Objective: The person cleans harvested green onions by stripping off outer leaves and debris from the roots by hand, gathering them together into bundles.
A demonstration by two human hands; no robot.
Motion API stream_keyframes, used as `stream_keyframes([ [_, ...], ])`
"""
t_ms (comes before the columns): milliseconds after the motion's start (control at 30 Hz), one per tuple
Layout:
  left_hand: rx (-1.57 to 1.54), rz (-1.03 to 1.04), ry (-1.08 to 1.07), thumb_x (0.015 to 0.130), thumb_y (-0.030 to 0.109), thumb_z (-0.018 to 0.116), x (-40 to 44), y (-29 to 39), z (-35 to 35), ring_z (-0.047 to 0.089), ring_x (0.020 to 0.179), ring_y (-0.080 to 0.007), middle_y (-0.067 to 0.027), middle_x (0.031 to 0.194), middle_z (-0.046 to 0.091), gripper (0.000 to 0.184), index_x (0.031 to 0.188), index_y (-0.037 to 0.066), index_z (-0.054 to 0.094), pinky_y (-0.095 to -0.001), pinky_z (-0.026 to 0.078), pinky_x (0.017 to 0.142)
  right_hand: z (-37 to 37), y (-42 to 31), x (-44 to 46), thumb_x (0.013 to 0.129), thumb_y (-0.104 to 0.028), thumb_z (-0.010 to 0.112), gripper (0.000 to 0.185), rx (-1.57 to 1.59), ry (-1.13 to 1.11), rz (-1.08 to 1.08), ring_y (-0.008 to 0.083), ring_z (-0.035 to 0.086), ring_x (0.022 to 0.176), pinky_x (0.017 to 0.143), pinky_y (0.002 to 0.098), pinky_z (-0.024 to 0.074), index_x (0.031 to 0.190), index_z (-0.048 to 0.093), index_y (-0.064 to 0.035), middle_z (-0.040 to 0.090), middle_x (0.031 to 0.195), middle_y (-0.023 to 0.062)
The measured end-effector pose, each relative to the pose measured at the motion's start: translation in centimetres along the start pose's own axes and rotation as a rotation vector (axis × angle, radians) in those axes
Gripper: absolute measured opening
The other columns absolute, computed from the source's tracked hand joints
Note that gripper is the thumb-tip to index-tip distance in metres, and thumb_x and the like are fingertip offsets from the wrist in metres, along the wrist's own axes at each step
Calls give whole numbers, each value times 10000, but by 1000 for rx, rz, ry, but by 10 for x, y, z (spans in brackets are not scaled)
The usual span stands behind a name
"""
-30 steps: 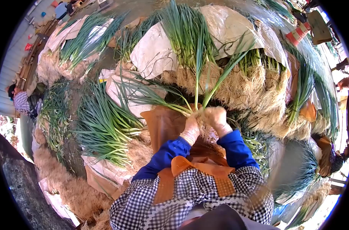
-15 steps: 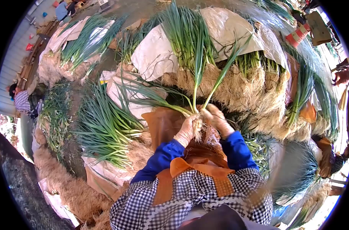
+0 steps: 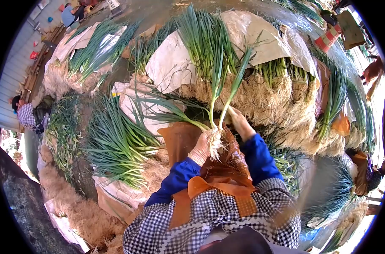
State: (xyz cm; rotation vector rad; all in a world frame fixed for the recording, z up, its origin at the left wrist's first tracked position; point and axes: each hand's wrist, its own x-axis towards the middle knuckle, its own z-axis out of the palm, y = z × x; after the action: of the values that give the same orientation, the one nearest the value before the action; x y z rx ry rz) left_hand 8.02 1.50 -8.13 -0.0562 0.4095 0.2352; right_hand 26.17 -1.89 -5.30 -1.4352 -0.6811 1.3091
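My left hand (image 3: 202,147) is closed around the root ends of a few green onions (image 3: 212,112). Their pale roots (image 3: 215,149) hang out past the fingers, while the green leaves fan away to the left and forward. My right hand (image 3: 240,123) is at the white stalk of the rightmost green onion (image 3: 230,99), its fingers drawn together against it and partly hidden. Below both hands, an orange-brown apron (image 3: 226,163) covers my lap. A pile of green onions (image 3: 125,148) lies to the left of my left hand.
Ahead, bundled green onions (image 3: 207,46) with bushy roots lie under pale sheets (image 3: 251,36). Farther left is a heap of loose leaves (image 3: 62,127). Other people sit nearby, including one in a checked top (image 3: 26,115) and one in blue (image 3: 68,16).
My right hand has moved from the root ends up and outward along the right stalk. The rightmost green onion stands more upright. My left hand keeps its hold, with more root showing.
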Motion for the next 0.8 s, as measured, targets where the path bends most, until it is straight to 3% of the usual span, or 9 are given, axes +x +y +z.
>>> stream_keyframes([
  [67, 25, -11, -46, 905, 213, 486, -4, 1, 2, 445, 438, -118, -7, 585, 494, 233, 961, 1, 564, -245, 376, 387, 26, 11, 47, 970, -322, 407, 346, 416, -96, 14, 72, 391, 628, 578, 201, 374, 1110, 598, -70, 530, 775, -40],
  [167, 48, 44, 23, 901, 221, 497, -5, 2, 5, 438, 435, -119, 3, 584, 489, 225, 954, 16, 573, -244, 364, 381, 69, -7, 51, 894, -449, 514, 378, 442, 110, -78, 68, 321, 470, 421, 201, 247, 800, 609, -95, 404, 587, -50],
  [333, 129, 120, 229, 903, 256, 484, 2, -9, 7, 400, 411, -101, 14, 572, 454, 228, 918, 43, 565, -224, 322, 352, 53, 24, 27, 893, -347, 554, 266, 472, 122, -105, 68, 439, 487, 428, 225, 333, 787, 602, -109, 517, 625, -37],
  [400, 58, 179, 227, 901, 260, 496, 5, 1, 11, 400, 411, -101, 15, 562, 444, 250, 959, 27, 567, -224, 324, 352, 39, 56, -1, 892, -325, 553, 253, -80, 282, -130, 79, 499, 543, 471, 216, 362, 827, 619, -89, 579, 702, -20],
  [533, -2, 151, -13, 903, 208, 495, -4, 24, 3, 407, 413, -104, 4, 571, 457, 217, 984, 19, 565, -231, 367, 358, -104, 126, -74, 893, -359, 510, 326, -430, 232, 175, 152, 589, 660, 593, 296, 455, 948, 633, -62, 638, 763, 48],
  [600, 127, 134, 41, 875, 167, 532, -8, 21, 4, 481, 502, -105, 2, 649, 518, 202, 1016, 26, 563, -226, 417, 422, -136, 107, -108, 896, -417, 458, 386, -1676, 126, 309, 233, 640, 762, 664, 350, 484, 977, 633, -83, 668, 833, 85],
  [667, 132, 109, 2, 868, 161, 536, -1, 18, -4, 496, 530, -104, 0, 686, 538, 199, 1009, 24, 563, -228, 422, 432, -72, 15, -92, 903, -448, 400, 445, -1356, 150, 436, 266, 628, 922, 766, 345, 488, 1055, 621, -94, 654, 986, 119],
  [733, 135, 109, -1, 866, 167, 540, -2, 14, -1, 497, 526, -107, -2, 689, 544, 200, 1004, 25, 567, -229, 421, 435, -27, 10, -66, 896, -345, 498, 405, -848, 238, -244, 258, 567, 1064, 905, 314, 437, 1177, 558, -59, 592, 1137, 159],
  [800, 145, 120, 22, 861, 167, 538, -3, 12, -2, 491, 520, -108, -1, 685, 538, 184, 981, 32, 573, -228, 413, 433, 16, 0, -43, 905, -319, 526, 406, -330, -56, -238, 227, 569, 1021, 886, 297, 433, 1192, 526, -31, 588, 1123, 149],
])
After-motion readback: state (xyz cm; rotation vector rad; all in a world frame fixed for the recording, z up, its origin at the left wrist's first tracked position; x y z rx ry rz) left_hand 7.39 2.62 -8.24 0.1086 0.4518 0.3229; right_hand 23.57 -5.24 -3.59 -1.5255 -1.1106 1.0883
